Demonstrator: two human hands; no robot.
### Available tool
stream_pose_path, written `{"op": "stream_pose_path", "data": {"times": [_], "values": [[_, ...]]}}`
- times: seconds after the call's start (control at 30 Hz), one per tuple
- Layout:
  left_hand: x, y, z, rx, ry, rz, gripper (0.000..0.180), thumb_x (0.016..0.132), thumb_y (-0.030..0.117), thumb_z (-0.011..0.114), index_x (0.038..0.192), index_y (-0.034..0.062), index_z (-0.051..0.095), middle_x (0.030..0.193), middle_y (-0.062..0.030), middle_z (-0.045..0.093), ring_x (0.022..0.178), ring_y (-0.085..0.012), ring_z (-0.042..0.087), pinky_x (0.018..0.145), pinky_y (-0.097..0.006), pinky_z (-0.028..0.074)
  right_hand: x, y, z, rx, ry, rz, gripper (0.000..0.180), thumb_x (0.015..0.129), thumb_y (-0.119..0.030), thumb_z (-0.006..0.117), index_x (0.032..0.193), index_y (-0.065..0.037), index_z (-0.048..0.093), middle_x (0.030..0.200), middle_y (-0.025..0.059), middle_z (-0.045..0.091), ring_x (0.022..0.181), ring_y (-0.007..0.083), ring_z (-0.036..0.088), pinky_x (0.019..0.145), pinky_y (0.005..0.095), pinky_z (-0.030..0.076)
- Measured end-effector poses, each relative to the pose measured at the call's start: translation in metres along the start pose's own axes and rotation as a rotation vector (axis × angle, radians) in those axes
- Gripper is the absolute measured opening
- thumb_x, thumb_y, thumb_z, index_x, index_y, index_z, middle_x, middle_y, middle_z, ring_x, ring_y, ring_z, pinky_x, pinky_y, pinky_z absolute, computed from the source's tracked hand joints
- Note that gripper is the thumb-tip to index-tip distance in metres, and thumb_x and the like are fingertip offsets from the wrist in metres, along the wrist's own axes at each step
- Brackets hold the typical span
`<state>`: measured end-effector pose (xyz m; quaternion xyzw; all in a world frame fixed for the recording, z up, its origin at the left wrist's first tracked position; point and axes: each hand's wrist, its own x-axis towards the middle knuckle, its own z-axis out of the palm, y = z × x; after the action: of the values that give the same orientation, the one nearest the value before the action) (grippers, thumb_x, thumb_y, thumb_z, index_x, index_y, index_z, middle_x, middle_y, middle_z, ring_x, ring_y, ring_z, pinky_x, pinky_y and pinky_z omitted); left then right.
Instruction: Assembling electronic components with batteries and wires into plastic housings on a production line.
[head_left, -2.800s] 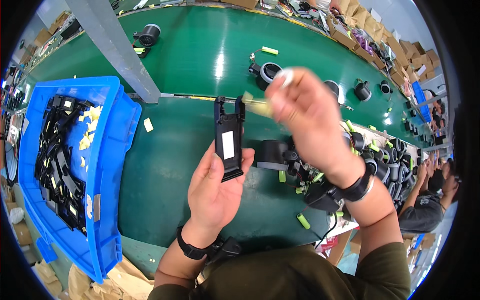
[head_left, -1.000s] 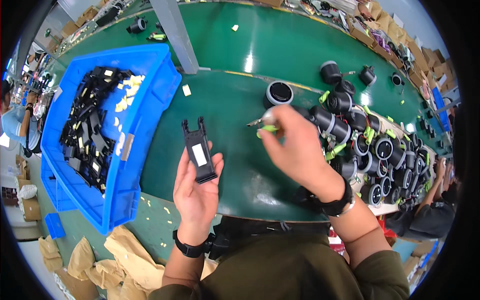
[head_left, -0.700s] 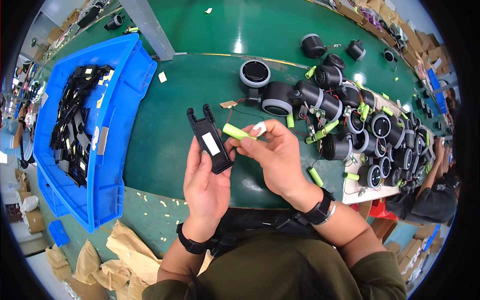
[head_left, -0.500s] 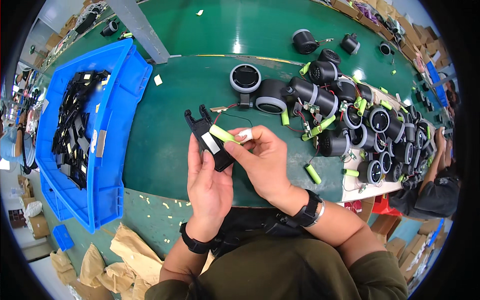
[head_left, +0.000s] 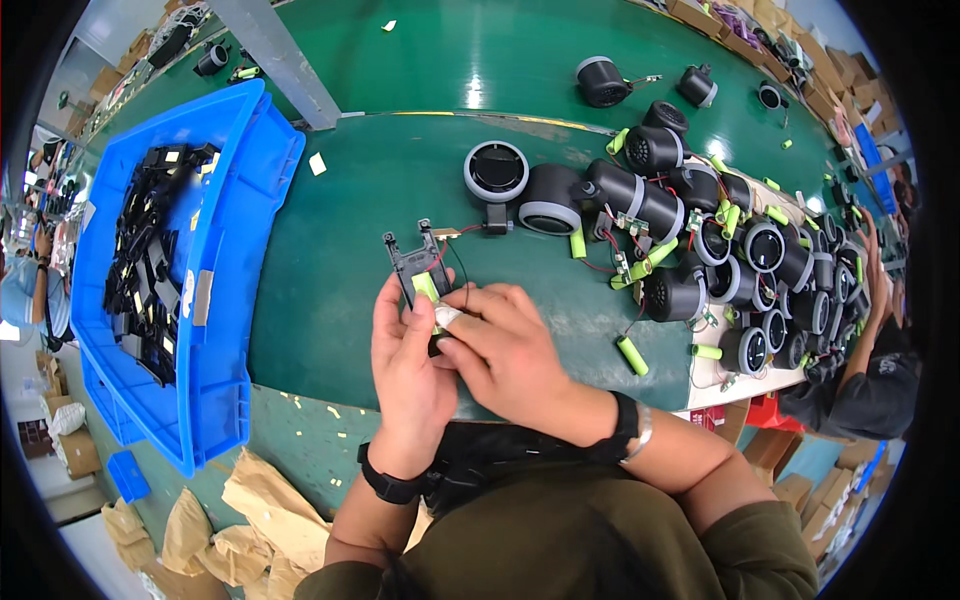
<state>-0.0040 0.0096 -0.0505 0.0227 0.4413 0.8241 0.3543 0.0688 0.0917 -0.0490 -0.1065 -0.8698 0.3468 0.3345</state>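
- Left hand (head_left: 412,390) holds the black case (head_left: 406,262) from below and the left, thumb on top; the forked end points away from the body.
- Right hand (head_left: 512,362) is curled over the case's near end, a white-wrapped finger against the green cell (head_left: 426,284); whether it pinches the cell, I cannot tell.
- That cell lies lengthwise over the case, between the two hands, its near end mostly covered by fingers.
- Just beyond the fork, a small board (head_left: 444,233) joins by red wire to a round unit (head_left: 497,172).
- Right of the hands, the pile of units (head_left: 764,248) spreads outward, a loose cell (head_left: 632,355) at its near side.
- Leftward, a stretch of green table (head_left: 320,260) reaches to the blue bin (head_left: 222,360).
- Table's near edge runs just beyond both wrists; a grey post (head_left: 275,55) rises past the bin's far corner.
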Motion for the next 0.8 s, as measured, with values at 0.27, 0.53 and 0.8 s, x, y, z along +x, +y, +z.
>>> {"op": "stream_pose_path", "data": {"times": [0.27, 0.53, 0.8], "values": [[-0.002, 0.019, -0.012, 0.230, 0.025, 0.067, 0.042, 0.090, 0.020, 0.055, 0.124, 0.0005, 0.040, 0.108, -0.0163, 0.059, 0.080, -0.0234, 0.066, 0.062, -0.028, 0.054, 0.039, 0.032, -0.018, -0.063, 0.001, 0.003, 0.023, 0.069, 0.000, 0.065, 0.091, -0.003, 0.060, 0.088, 0.0093, 0.058, 0.084, 0.0256, 0.055, 0.072, 0.0350, 0.046], [-0.009, 0.020, 0.001, 0.366, 0.013, 0.267, 0.040, 0.091, 0.007, 0.051, 0.126, -0.0040, 0.036, 0.103, -0.0139, 0.060, 0.087, -0.0222, 0.064, 0.070, -0.028, 0.054, 0.048, 0.030, -0.021, -0.157, 0.006, -0.120, 0.021, 0.065, -0.002, 0.071, 0.082, -0.004, 0.061, 0.078, 0.0070, 0.059, 0.074, 0.0243, 0.057, 0.063, 0.0330, 0.046], [-0.013, 0.021, 0.017, 0.563, 0.004, 0.274, 0.037, 0.090, 0.007, 0.054, 0.123, -0.0034, 0.041, 0.100, -0.0102, 0.062, 0.087, -0.0159, 0.064, 0.070, -0.024, 0.053, 0.053, 0.015, -0.048, 0.104, -0.100, 0.041, 0.017, 0.070, 0.002, 0.070, 0.086, -0.001, 0.062, 0.079, 0.0097, 0.062, 0.067, 0.0235, 0.060, 0.059, 0.0295, 0.048]]}}
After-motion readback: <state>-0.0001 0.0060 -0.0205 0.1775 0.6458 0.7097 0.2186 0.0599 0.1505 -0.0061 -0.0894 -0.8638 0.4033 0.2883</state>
